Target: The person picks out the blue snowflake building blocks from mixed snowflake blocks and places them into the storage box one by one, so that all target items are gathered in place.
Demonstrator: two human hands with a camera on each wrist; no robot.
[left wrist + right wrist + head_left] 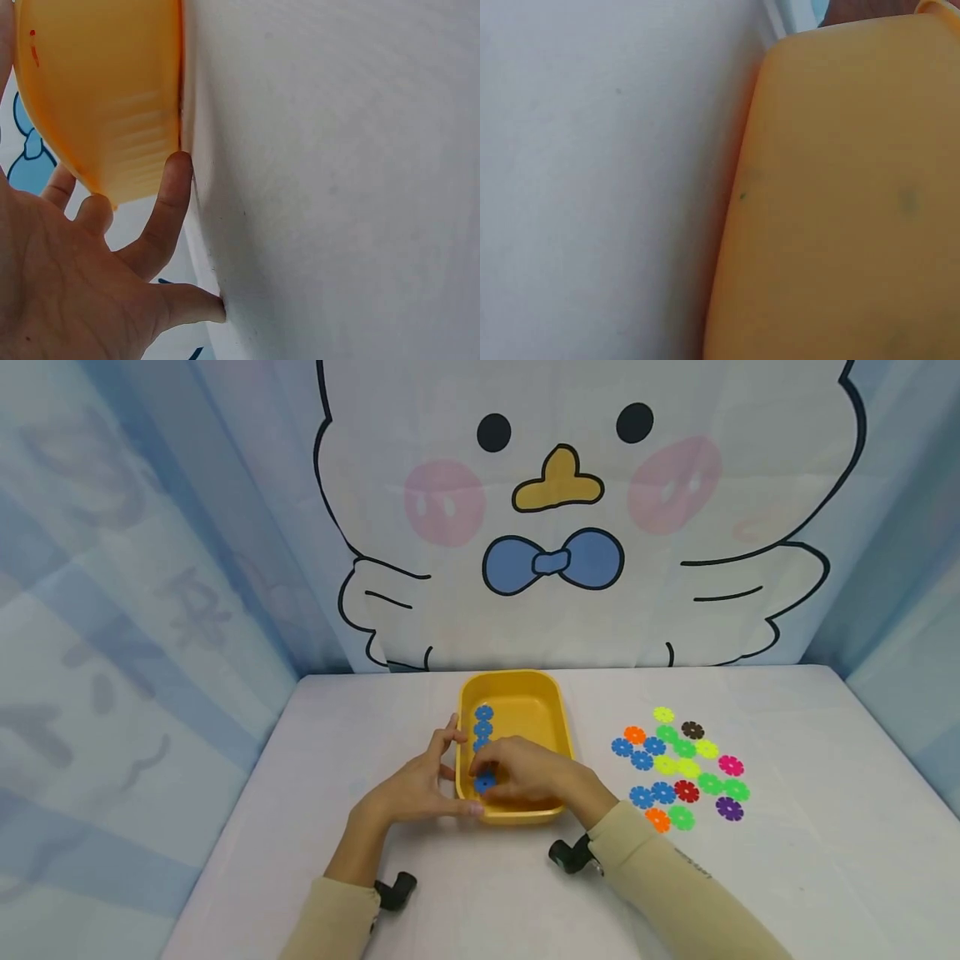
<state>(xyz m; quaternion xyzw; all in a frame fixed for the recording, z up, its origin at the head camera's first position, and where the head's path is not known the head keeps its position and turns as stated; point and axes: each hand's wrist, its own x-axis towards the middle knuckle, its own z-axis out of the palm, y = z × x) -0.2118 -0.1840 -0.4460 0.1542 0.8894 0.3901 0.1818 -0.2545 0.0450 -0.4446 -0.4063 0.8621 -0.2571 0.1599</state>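
Note:
A yellow tray (525,702) stands on the table, with a column of blue notched plastic discs (483,713) along its left side. My left hand (412,787) is at the tray's left wall, its fingers spread against the outside and its thumb by the near corner. In the left wrist view, the fingers (169,199) of that hand touch the tray's wall. My right hand (528,768) reaches over the right rim with bent fingers, pinching a blue disc (485,782) at the near end of the column. Part of the column is hidden under this hand.
Right of the tray lie loose notched discs in several colours, among them a purple disc (729,808), a brown disc (692,730) and an orange disc (657,819). A cartoon-printed curtain (555,627) hangs behind the table. Each wrist carries a small black camera.

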